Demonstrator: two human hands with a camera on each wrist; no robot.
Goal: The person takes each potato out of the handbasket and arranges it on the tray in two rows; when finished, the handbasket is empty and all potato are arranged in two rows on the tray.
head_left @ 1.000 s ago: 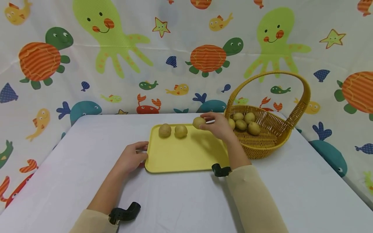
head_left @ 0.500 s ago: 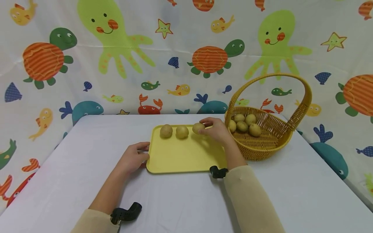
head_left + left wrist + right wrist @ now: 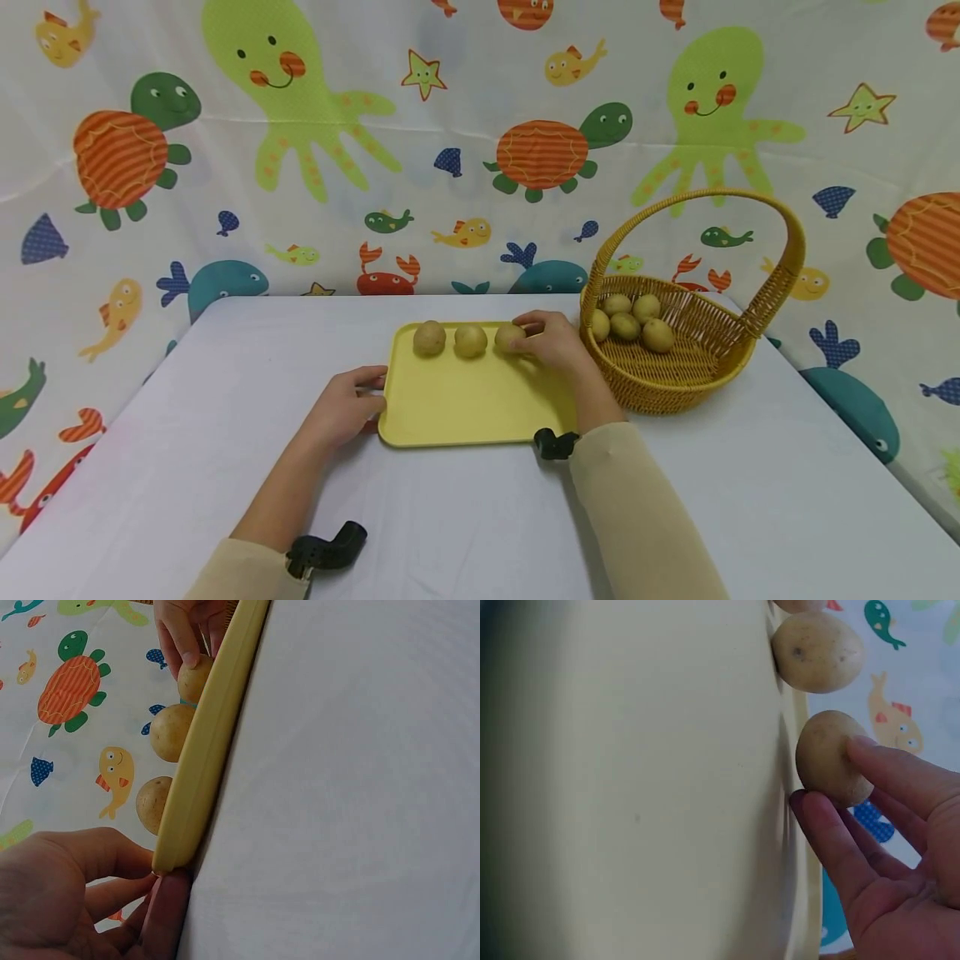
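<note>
A yellow tray [image 3: 465, 400] is set on a white-covered table [image 3: 420, 517], near the table's far edge. Its left edge is gripped by the left hand [image 3: 341, 408], with the rim pinched between the digits. Well apart from it, by the tray's far edge toward the far right corner, a potato [image 3: 508, 338] is held by the right hand [image 3: 553, 337], pinched between thumb and fingers; whether its underside is touching the tray cannot be told. Along the same far edge two more potatoes are lined up: the middle potato [image 3: 470, 341] just beside the held one, and the left potato [image 3: 429, 339] near the far left corner. Just beyond the tray's right edge, toward the table's far right corner, a wicker basket [image 3: 667, 396] is placed, its tall handle [image 3: 693, 197] arched over it. Inside, five potatoes [image 3: 625, 327] can be seen, gathered toward its left and far sides. Behind the table a white cloth [image 3: 345, 50] printed with sea animals is hung. Both forearms are partly covered by beige sleeves [image 3: 645, 508].
</note>
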